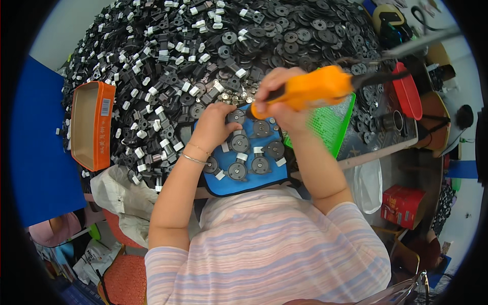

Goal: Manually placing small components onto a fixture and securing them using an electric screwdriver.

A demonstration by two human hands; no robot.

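Work sits somewhere in the middle, by my judgement. The blue jig [254,183] at the near edge of the desk [376,152] carries black round parts [237,171] with white tabs in all its visible seats, and the right hand [277,96] has its grip closed around an orange power screwdriver [315,87], tip down at the jig's far edge. The left hand [213,124] rests curled on the jig's left side, fingers pressing a part; whether it grasps anything I cannot tell. Behind, a huge heap of black parts [203,51] covers the desk, so plenty seems left. An orange cardboard tray [91,124] sits at the left edge.
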